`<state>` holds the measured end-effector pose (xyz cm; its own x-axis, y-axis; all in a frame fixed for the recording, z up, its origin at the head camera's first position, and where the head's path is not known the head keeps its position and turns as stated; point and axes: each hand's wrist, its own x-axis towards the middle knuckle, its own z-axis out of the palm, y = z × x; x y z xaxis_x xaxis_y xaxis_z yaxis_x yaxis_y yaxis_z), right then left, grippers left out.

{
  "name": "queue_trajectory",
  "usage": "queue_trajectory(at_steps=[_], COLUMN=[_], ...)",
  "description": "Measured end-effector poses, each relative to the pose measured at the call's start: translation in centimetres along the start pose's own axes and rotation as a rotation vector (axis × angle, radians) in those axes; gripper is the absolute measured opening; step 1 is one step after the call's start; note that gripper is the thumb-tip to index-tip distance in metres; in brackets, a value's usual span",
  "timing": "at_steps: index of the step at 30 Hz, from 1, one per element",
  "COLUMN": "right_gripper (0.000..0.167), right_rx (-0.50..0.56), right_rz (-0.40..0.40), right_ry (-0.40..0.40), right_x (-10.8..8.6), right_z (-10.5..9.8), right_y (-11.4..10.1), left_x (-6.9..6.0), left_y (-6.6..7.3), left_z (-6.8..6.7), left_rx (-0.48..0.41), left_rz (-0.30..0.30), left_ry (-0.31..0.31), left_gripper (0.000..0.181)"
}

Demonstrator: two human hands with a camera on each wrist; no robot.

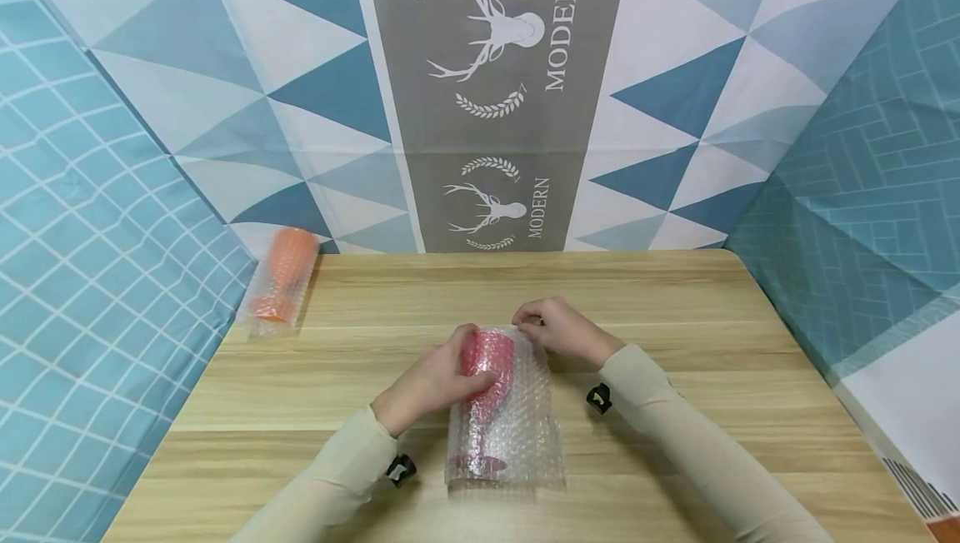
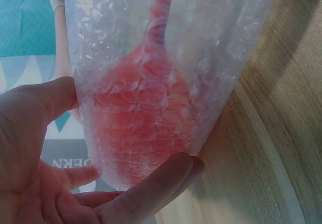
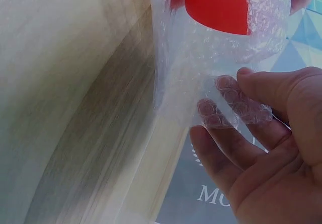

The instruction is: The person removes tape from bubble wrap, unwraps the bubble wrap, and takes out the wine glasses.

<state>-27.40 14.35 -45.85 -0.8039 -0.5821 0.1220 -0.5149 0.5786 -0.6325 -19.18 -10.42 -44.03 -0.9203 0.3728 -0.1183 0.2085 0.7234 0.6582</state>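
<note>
Patterned cloth [image 1: 315,122] forms the backdrop; in front of it is a wood-grain worktop [image 1: 315,401]. Clear bubble wrap [image 1: 525,435] encloses a red cup [image 1: 495,353] at the worktop's near middle (contact with the wood cannot be confirmed). The cup's bowl points away from the person, its round foot towards them. Only the head view shows an orange cup [image 1: 291,260], also wrapped, at the far left corner. The right wrist view alone shows a smooth red patch with a curved edge; in the left wrist view, bubbles blur the bowl and stem. Left hand [image 1: 435,372]: grip part-closed around the wrapped bowl, thumb on top. Right hand [image 1: 566,331]: grip nearly closed, pinching the wrap's far edge.
</note>
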Motion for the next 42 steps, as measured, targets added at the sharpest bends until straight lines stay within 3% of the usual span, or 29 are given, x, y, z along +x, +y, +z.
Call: queue_trajectory(at_steps=[18, 29, 42], right_gripper=[0.017, 0.015, 0.014], right_rx=[0.015, 0.032, 0.053], right_rz=[0.052, 0.062, 0.075], right_ry=[0.049, 0.064, 0.061], right_x=[0.0, -0.2, -0.1], right_z=[0.0, -0.1, 0.1], right_y=[1.3, 2.1, 3.0], left_x=[-0.4, -0.6, -0.7], left_y=[-1.0, -2.0, -2.6], left_z=[-0.3, -0.3, -0.3], left_rx=[-0.098, -0.129, -0.126], left_rz=[-0.006, 0.022, -0.025], left_ry=[-0.003, 0.012, 0.03], left_gripper=[0.086, 0.082, 0.077])
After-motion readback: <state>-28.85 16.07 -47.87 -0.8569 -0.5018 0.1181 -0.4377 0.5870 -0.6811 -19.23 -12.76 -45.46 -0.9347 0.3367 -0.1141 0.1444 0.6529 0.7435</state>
